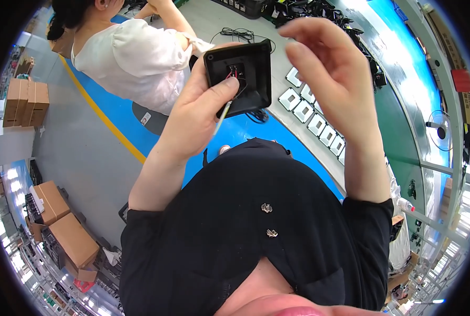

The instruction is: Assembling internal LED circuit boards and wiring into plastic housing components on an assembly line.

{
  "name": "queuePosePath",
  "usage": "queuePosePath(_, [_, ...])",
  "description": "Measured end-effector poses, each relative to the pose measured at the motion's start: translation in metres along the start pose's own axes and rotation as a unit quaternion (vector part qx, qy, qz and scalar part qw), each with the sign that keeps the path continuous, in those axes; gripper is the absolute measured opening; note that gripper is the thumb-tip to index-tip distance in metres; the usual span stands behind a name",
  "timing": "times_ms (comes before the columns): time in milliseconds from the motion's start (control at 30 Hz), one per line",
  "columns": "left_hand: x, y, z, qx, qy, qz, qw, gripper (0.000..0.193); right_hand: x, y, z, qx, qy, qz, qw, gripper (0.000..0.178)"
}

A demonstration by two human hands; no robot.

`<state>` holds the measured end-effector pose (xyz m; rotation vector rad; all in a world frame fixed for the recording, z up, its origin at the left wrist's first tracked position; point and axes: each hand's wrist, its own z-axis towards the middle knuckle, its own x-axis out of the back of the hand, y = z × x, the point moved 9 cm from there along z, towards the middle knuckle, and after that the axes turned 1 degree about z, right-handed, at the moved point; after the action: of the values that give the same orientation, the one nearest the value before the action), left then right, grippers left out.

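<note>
My left hand (193, 113) grips a black square housing (257, 79) by its left side, with the thumb pressed inside the hollow. Thin red and dark wires (234, 71) show at a small fitting in its middle. Under the thumb a slim pale rod or wire (223, 117) sticks out toward me; its kind is unclear. To the right, my right hand (343, 79) is raised over the bench, fingers curved and apart from the thumb, nothing between them. It does not touch the housing. A black cable (257, 116) hangs below the housing.
The bench (293, 134) bears rows of white square frames (303, 111), a loose black cable (237, 35) and a heap of black parts (345, 23). A person in white (135, 52) sits at the left. Cardboard boxes (74, 239) stand on the floor; a fan (439, 130) is at right.
</note>
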<state>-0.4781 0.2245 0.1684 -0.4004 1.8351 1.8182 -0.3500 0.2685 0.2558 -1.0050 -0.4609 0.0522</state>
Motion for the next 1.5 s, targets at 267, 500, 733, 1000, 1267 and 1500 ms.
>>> queuePosePath(267, [-0.003,0.012,-0.004,-0.062,0.028,0.044,0.997,0.048,-0.058,-0.009,-0.039,-0.05,-0.124,-0.074,0.988,0.03])
queuePosePath(500, [0.006,0.018,-0.004,-0.093,0.057,-0.005,0.994,0.046,-0.051,0.012,-0.036,-0.183,-0.091,0.124,0.971,0.014])
queuePosePath(733, [0.005,0.018,-0.002,-0.077,0.048,-0.019,0.996,0.04,-0.033,-0.045,-0.023,0.144,-0.046,-0.317,0.936,0.024])
queuePosePath(1000, [0.014,0.02,0.004,-0.122,0.116,-0.021,0.986,0.023,-0.04,-0.027,-0.034,0.201,-0.016,-0.304,0.931,0.02])
queuePosePath(1267, [0.018,0.026,0.013,-0.175,0.146,0.051,0.972,0.031,-0.036,-0.049,-0.035,0.256,0.019,-0.371,0.892,0.023])
queuePosePath(1500, [0.01,0.029,0.017,-0.236,0.123,0.134,0.955,0.033,-0.034,-0.044,-0.033,0.241,0.019,-0.329,0.913,0.027])
